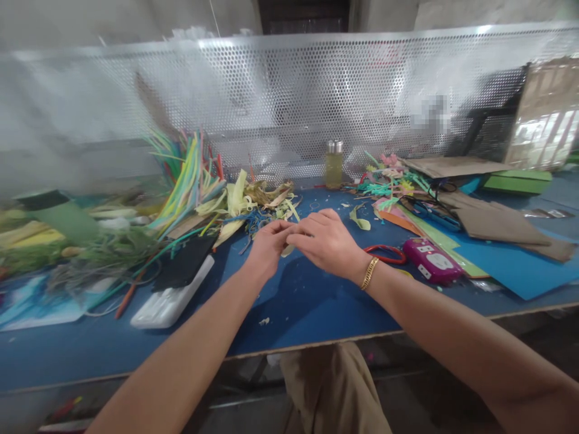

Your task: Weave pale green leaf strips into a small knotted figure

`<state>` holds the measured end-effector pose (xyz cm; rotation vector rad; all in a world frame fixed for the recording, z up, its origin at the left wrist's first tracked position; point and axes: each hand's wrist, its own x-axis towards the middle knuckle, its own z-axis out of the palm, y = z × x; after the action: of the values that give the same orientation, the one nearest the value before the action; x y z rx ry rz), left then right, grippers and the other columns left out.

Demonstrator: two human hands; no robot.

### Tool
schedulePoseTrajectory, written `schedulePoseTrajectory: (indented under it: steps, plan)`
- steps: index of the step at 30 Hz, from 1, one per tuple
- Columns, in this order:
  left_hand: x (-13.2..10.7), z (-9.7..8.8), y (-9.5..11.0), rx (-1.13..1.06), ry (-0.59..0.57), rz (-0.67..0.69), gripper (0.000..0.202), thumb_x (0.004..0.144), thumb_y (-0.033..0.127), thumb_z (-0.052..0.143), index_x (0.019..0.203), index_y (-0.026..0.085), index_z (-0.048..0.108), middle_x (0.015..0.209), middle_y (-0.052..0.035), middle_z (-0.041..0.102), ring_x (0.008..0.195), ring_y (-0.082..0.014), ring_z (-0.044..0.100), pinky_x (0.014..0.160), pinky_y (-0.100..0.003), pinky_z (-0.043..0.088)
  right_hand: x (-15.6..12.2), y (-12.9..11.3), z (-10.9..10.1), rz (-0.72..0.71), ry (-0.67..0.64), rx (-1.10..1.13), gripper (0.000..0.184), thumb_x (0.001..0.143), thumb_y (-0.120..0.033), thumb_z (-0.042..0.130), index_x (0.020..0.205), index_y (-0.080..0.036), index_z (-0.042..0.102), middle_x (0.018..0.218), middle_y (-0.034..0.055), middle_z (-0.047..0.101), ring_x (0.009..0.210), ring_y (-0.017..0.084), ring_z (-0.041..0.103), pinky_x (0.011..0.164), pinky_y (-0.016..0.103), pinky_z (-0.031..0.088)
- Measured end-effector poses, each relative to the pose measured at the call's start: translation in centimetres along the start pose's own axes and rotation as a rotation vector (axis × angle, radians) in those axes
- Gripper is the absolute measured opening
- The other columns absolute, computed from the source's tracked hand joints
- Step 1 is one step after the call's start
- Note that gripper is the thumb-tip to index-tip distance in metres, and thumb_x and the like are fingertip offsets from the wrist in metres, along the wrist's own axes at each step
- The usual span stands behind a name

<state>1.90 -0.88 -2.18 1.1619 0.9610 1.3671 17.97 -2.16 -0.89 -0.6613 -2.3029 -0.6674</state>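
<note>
My left hand (pixel 270 240) and my right hand (pixel 328 240) meet above the middle of the blue table, fingers pinched together and touching. A small pale piece of corn husk (pixel 286 250) shows below the fingertips; most of it is hidden by the hands. A gold bracelet (pixel 370 273) circles my right wrist. Behind and left of my hands lies a loose pile of pale green corn husks (pixel 236 196), with blue strands (pixel 253 222) in front of it. One loose curled husk (pixel 360 218) rests beyond my right hand.
On the left are colourful thin strips (pixel 190 175), a white box (pixel 174 301) and a dark flat case (pixel 185 262). To the right are red-handled scissors (pixel 386 253), a purple device (pixel 432 260), blue paper (pixel 511 265) and cardboard (pixel 497 220). A bottle (pixel 334 166) stands by the perforated metal screen (pixel 289 96).
</note>
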Motion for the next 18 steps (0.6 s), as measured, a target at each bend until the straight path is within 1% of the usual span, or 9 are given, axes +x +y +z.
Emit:
schedulePoseTrajectory:
  steps: [6,10,14,18]
  plan:
    - [0.14,-0.27,-0.13,0.055,-0.051,-0.025,0.024,0.054,0.03,0.082,0.066,0.015,0.067,0.06,0.0013,0.06,0.052,-0.009,0.048,0.049,-0.022,0.034,0.03,-0.22,0.03,-0.094,-0.096,0.028,0.023,0.094,-0.013,0.046,0.089,-0.024,0.066,0.082,0.0002,0.064,0.077,0.016,0.046,0.08,0.036,0.024]
    - [0.31,-0.48,-0.18,0.075,-0.075,-0.047,0.022,0.056,0.029,0.08,0.068,0.015,0.069,0.06,0.0009,0.06,0.051,-0.0086,0.048,0.048,-0.021,0.034,0.13,-0.48,-0.26,-0.087,-0.147,0.016,0.021,0.094,-0.018,0.047,0.086,-0.022,0.065,0.079,0.0009,0.063,0.074,0.016,0.045,0.079,0.038,0.023]
    - [0.3,-0.4,-0.19,0.087,-0.095,-0.059,0.022,0.055,0.028,0.081,0.068,0.015,0.069,0.061,-0.0001,0.06,0.054,-0.0096,0.05,0.049,-0.021,0.036,0.18,-0.71,-0.23,-0.076,-0.154,0.014,0.022,0.093,-0.019,0.046,0.079,-0.02,0.063,0.076,0.0013,0.062,0.074,0.017,0.045,0.079,0.039,0.022]
    - [0.23,-0.37,-0.25,0.08,-0.105,-0.043,0.023,0.054,0.029,0.082,0.067,0.015,0.068,0.06,0.0007,0.058,0.054,-0.009,0.048,0.051,-0.021,0.037,0.14,-0.53,-0.05,-0.05,-0.123,0.017,0.021,0.093,-0.019,0.047,0.08,-0.02,0.063,0.079,0.0019,0.064,0.075,0.017,0.045,0.081,0.039,0.022]
